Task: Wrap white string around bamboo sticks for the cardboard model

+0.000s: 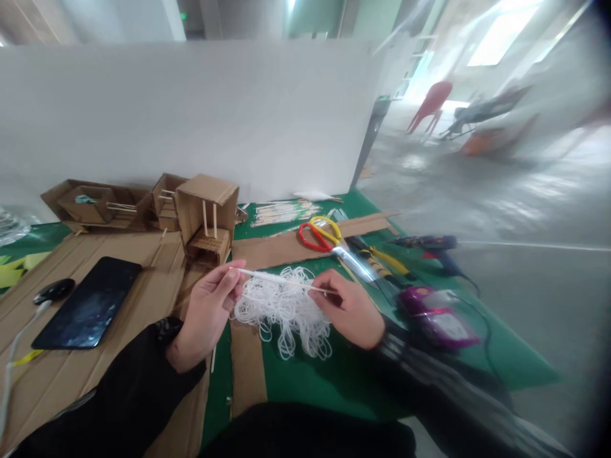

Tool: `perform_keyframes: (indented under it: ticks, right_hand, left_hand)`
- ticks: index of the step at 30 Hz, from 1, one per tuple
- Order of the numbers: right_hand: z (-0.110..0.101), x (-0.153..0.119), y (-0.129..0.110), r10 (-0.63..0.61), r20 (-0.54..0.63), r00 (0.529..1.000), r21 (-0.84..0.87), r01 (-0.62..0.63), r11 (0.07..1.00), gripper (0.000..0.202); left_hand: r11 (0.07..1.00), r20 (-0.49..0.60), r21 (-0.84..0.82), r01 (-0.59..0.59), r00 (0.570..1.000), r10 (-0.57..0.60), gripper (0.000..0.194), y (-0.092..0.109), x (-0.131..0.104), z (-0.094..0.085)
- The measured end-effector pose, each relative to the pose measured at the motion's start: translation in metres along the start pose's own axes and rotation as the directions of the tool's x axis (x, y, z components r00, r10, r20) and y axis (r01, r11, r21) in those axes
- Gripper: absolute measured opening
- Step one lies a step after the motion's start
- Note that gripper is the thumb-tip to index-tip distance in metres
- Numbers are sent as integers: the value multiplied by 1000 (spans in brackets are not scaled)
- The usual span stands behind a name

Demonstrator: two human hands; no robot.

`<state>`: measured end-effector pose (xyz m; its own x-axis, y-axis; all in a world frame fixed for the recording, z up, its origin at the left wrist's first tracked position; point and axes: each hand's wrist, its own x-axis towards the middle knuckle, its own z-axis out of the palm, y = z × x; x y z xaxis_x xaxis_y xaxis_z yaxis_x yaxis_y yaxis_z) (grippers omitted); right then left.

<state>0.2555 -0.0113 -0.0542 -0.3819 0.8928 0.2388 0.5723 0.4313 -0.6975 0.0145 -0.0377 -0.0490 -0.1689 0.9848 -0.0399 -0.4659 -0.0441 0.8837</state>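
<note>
A thin wooden stick [300,285] with white string wound round its left part spans the gap between my hands. The fingertips of my left hand [214,302] pinch its wound end, and my right hand [346,305] pinches the bare end between thumb and fingers. Below the stick lies a loose heap of white string [286,312] on the green tabletop. Whether a strand runs from the heap up to the stick I cannot make out. Behind my left hand stands a small cardboard box structure [207,191] with upright sticks in it.
Scissors [353,262] with red and yellow handles lie beyond my right hand, near pliers [391,259], a glue gun [436,248] and a purple device [436,318]. A phone [88,302] rests on cardboard at left. Several loose sticks [281,212] lie before the white partition [200,114].
</note>
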Motion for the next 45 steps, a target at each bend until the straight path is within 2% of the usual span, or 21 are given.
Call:
perform_keyframes:
  ticks: [4,10,17,19,21,23,26,30,35,45]
  right_hand:
    - [0,-2,-2,4,41,999,2,-4,1000,18]
    - [1,-2,0,-120,84,989,-32,123,992,24]
    - [1,-4,0,-175,122,977,25,174,984,25]
    - [1,-5,-3,-180,80,980,17,179,984,19]
    - [3,-5,-7,-196,-15,980,-6,196,981,14]
    - [7,-7,-12,-247,-105,963,-24,246,969,10]
    - [15,-10,-20,-312,-144,939,-23,312,950,8]
    - [20,-12,-25,-278,-144,950,10,282,959,10]
    - [19,-9,-23,-217,-100,971,45,222,974,9]
    - [19,-10,-24,-219,-90,972,78,226,971,8]
  left_hand:
    - [1000,-5,17,0,1000,0,25,-1,-1,-1]
    - [998,-7,61,2,1000,-1,22,-3,-1,0]
    - [993,26,118,-4,1000,1,21,-4,0,2]
    - [990,27,141,-15,1000,12,21,-4,-2,1]
    - [980,25,195,-29,999,24,20,-5,-5,1]
    - [963,30,267,-47,999,41,20,-7,-9,-1]
    - [931,55,357,-75,997,59,19,-11,-14,-2]
    - [898,77,432,-79,996,50,20,-14,-18,-3]
    - [893,92,440,-89,994,54,18,-13,-20,-1]
    - [894,80,442,-80,996,49,17,-12,-20,0]
